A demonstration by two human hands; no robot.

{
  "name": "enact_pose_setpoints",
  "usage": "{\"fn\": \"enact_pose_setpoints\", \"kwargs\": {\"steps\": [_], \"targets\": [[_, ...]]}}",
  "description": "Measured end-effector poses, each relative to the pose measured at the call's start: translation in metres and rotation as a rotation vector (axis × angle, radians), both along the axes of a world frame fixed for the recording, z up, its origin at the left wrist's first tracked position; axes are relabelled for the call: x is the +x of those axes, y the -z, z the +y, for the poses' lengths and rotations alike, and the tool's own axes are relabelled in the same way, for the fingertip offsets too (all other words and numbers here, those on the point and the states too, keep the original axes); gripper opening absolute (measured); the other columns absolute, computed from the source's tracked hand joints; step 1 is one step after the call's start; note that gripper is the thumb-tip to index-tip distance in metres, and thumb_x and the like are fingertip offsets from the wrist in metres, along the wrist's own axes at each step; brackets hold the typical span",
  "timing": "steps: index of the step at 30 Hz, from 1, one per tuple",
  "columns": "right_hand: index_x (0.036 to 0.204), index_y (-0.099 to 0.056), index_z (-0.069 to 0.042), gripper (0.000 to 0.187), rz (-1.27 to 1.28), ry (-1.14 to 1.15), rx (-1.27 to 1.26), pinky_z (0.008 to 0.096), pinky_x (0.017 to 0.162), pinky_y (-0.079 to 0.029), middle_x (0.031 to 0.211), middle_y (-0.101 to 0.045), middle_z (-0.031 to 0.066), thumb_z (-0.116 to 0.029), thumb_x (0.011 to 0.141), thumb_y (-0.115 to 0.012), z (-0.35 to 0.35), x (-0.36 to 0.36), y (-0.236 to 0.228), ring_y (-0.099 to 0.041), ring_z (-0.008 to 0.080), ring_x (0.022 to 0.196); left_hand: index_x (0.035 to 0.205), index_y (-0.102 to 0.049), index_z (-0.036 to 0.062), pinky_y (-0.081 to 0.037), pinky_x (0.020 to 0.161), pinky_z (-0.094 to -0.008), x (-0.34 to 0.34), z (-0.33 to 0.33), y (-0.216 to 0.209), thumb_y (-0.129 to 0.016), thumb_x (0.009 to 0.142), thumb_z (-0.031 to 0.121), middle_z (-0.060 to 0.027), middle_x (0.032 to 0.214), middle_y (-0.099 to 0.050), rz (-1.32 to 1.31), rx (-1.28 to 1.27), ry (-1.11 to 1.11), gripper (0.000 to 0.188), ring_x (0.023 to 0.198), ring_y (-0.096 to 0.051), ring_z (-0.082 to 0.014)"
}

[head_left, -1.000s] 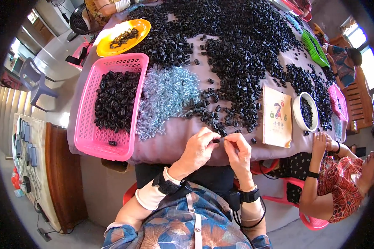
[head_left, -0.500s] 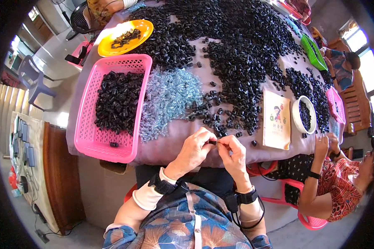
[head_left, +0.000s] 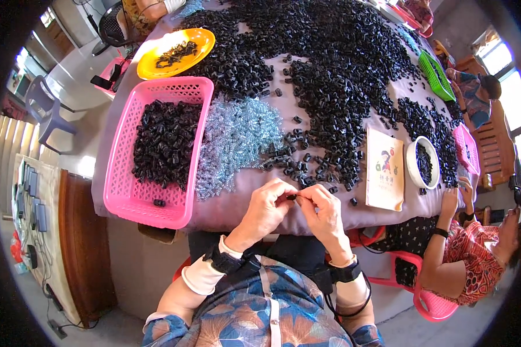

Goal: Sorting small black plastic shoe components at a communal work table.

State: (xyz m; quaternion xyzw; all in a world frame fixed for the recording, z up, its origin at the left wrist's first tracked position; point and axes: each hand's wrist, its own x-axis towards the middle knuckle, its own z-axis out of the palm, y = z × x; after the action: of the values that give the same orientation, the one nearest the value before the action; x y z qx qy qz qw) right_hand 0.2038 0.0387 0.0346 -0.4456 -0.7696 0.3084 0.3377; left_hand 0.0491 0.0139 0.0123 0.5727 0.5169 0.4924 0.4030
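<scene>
Mauve cloth over a table (head_left: pixel 252 186), well stocked. Entries as I see them from the room:

Item: one small black piece (head_left: pixel 291 197), above the middle of the table's near edge, between two bare hands.
Left hand (head_left: pixel 269 208): thumb and forefinger pinched closed on it.
Right hand (head_left: pixel 323 213): thumb and forefinger likewise closed, tips at the piece's other end; whether they grip a second part is too small to tell.
Stock: black pieces (head_left: pixel 336 104), heaped toward the far edge; clear bluish coils (head_left: pixel 240 141), spread left of the hands.
Vessels: pink basket (head_left: pixel 147 215), near left corner, partly filled with black pieces; yellow plate (head_left: pixel 149 68), left edge; white bowl (head_left: pixel 413 168), toward the near right corner, just beside a booklet (head_left: pixel 383 194).

Handling, by my judgement: the left pinch wants to be firm, leaving the piece's end exposed; the right fingertips should meet it straight, pressing lightly. Working low over the cloth lessens the risk of a drop to the floor.
</scene>
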Motion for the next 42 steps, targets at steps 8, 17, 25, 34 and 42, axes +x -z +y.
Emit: {"fn": "enact_pose_setpoints", "kwargs": {"steps": [8, 17, 25, 34, 42], "targets": [[0.094, -0.061, 0.000, 0.014, 0.019, 0.065, 0.188, 0.0348, 0.064, -0.051, 0.089, -0.061, 0.0140, 0.001, 0.081, -0.060, -0.006, -0.017, 0.008, -0.062, 0.0310, 0.073, 0.089, -0.063, 0.0001, -0.047, 0.067, -0.0210, -0.012, 0.007, -0.001, -0.066, 0.073, -0.010, -0.0013, 0.087, -0.058, -0.035, -0.018, -0.002, 0.019, 0.077, -0.056, -0.0073], [0.095, -0.062, -0.005, 0.016, -0.121, 0.054, 0.220, 0.0343, 0.059, -0.050, 0.089, -0.061, 0.0086, -0.001, 0.079, -0.061, -0.006, -0.016, 0.004, -0.062, 0.0270, 0.072, 0.089, -0.062, -0.0010, -0.049, 0.072, -0.0212, -0.012, 0.005, 0.011, -0.065, 0.076, -0.011, -0.0011, 0.090, -0.059, -0.253, -0.174, 0.019, 0.016, 0.082, -0.057, -0.0071], [0.094, -0.061, -0.006, 0.016, -0.150, 0.028, 0.219, 0.0338, 0.060, -0.051, 0.089, -0.061, 0.0081, -0.001, 0.079, -0.060, -0.001, -0.019, 0.012, -0.062, 0.0268, 0.073, 0.094, -0.061, 0.0001, -0.049, 0.072, -0.0208, -0.018, 0.007, 0.029, -0.066, 0.076, -0.010, -0.0005, 0.090, -0.060, -0.223, -0.122, 0.036, 0.021, 0.081, -0.058, -0.0067], [0.096, -0.061, -0.004, 0.015, -0.042, 0.042, 0.187, 0.0348, 0.060, -0.051, 0.089, -0.060, 0.0099, -0.002, 0.081, -0.059, -0.003, -0.023, 0.015, -0.062, 0.0283, 0.073, 0.094, -0.062, -0.0002, -0.050, 0.074, -0.0214, -0.022, 0.009, 0.026, -0.067, 0.077, -0.009, -0.0001, 0.088, -0.063, -0.465, -0.278, 0.054, 0.020, 0.079, -0.058, -0.0066], [0.094, -0.060, -0.005, 0.013, -0.096, 0.046, 0.190, 0.0350, 0.059, -0.050, 0.088, -0.060, 0.0094, -0.003, 0.081, -0.060, -0.002, -0.022, 0.016, -0.062, 0.0283, 0.072, 0.096, -0.063, 0.0017, -0.048, 0.067, -0.0194, -0.025, 0.011, 0.025, -0.066, 0.080, -0.005, 0.0012, 0.089, -0.062, -0.441, -0.217, 0.111, 0.017, 0.076, -0.056, -0.0044]]}}
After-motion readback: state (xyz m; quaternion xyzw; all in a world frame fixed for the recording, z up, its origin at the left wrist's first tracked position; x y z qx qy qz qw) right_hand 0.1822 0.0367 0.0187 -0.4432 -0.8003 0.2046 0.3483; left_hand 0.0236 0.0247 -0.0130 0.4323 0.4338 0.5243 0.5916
